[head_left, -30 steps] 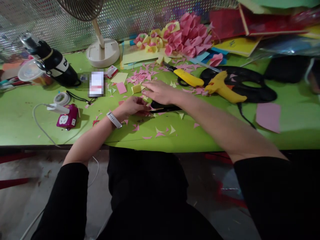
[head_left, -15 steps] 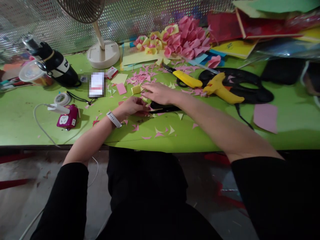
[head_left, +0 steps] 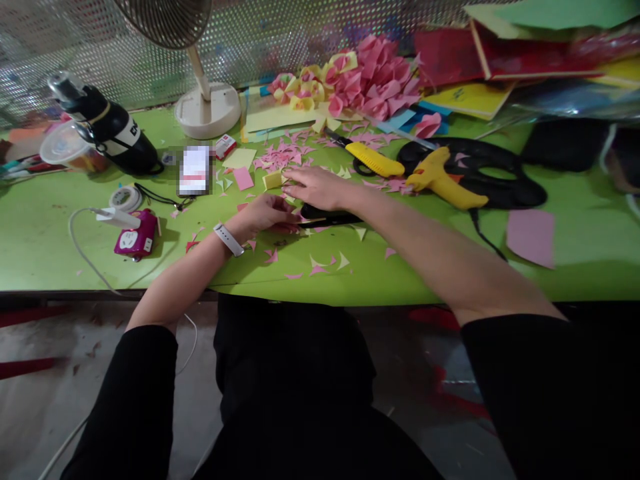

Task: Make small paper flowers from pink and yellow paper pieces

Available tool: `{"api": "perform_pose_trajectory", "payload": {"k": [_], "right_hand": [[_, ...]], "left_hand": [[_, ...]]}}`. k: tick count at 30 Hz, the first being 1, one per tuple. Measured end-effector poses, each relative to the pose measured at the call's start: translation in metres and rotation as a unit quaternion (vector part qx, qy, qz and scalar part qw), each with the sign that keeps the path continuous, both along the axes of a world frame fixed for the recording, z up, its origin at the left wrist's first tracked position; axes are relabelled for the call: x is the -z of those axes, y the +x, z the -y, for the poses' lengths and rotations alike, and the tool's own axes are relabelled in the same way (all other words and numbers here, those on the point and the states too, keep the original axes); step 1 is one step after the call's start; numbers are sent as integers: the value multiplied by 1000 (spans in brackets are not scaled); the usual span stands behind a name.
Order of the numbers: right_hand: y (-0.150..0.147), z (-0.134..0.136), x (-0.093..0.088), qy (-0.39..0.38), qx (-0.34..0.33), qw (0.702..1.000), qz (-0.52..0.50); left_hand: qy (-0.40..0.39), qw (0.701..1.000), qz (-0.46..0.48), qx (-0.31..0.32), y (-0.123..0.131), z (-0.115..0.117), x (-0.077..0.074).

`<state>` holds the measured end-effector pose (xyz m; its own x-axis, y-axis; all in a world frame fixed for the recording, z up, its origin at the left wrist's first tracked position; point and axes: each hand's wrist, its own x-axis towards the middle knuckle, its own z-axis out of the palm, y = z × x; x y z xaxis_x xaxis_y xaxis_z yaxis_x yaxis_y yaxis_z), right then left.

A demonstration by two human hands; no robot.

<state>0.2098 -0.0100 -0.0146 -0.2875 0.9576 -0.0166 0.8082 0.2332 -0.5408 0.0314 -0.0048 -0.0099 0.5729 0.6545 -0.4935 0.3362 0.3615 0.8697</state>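
Observation:
My left hand [head_left: 269, 215], a white band on its wrist, is closed with fingertips pinched together at the left end of a long black tool [head_left: 330, 219]. What lies between those fingers is hidden. Over the tool lies my right hand [head_left: 316, 187], palm down, its fingers stretched out to the left. The tool is mostly covered, so its kind does not show. Just beyond my right fingertips is a small folded yellow paper [head_left: 273, 180]. Pink and yellow paper scraps [head_left: 319, 269] are scattered around both hands on the green tabletop [head_left: 390, 280].
Behind are pink and yellow paper flowers [head_left: 375, 73] and a fan [head_left: 207, 110]. To the right lie a yellow-handled cutter [head_left: 375, 158] and a yellow glue gun [head_left: 445, 179] with a cord. At left stand a black bottle [head_left: 117, 130] and a purple power adapter [head_left: 136, 235].

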Motion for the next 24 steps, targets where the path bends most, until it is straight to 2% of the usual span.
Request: {"api": "perform_pose_trajectory", "payload": {"k": [10, 24], "right_hand": [[-3, 3, -4, -7, 8, 1000, 3], [-4, 5, -4, -13, 8, 1000, 3]], "left_hand": [[1, 1000, -12, -1, 0, 4, -7], [1, 1000, -23, 5, 2, 2, -7]]}}
